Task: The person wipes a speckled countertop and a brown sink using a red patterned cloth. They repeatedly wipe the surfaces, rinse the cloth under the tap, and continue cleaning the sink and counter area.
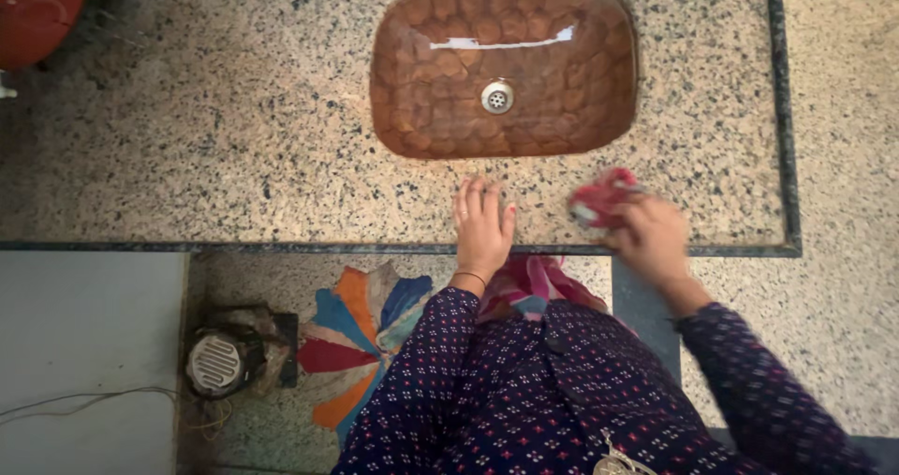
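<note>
My left hand [482, 224] rests flat on the speckled granite counter [234, 138], fingers together, just in front of the brown pebble-patterned sink [421, 73]. My right hand [651, 236] grips a red and white cloth [599, 199] on the counter near the front edge, right of the sink. The right hand and cloth look blurred. The sink basin has a metal drain [497, 97] in its middle.
The counter has a dark border strip [785, 110] along its right and front edges. A red round object [37, 12] sits at the far left corner. Below on the floor lie a multicoloured fan-shaped mat [361, 339], a round floor drain [215, 365] and a thin wire [84, 402].
</note>
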